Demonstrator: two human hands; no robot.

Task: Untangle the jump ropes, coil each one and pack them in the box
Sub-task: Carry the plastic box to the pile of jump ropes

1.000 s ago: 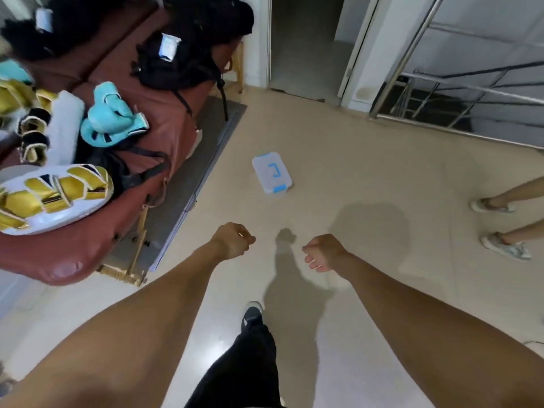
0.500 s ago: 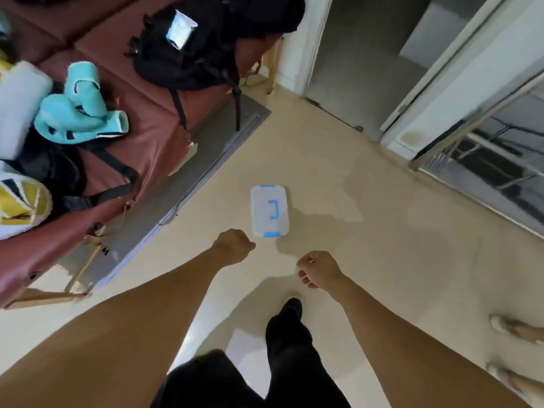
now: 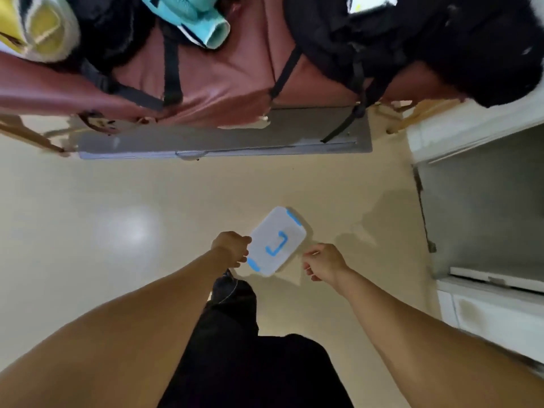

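The box [image 3: 276, 241] is a white plastic case with its lid on, blue latches at both ends and a blue handle on top. It lies on the beige floor straight ahead of me. My left hand [image 3: 232, 248] is a fist at the box's left edge, and I cannot tell whether it touches it. My right hand [image 3: 323, 262] hovers just right of the box with loosely curled fingers, a small gap between them. Neither hand holds anything. No jump ropes are in view.
A brown padded bench [image 3: 206, 92] spans the top, loaded with a black backpack [image 3: 368, 39], teal boxing gloves [image 3: 203, 22] and yellow-white pads [image 3: 44, 28]. A grey mat [image 3: 223, 139] lies under it. A doorway [image 3: 482, 207] opens at right. My black-trousered leg [image 3: 232, 334] is below.
I have stepped forward and bent over the floor; the box went from far ahead to between my hands. Both hands have reached down beside it. Another person's feet left the view.
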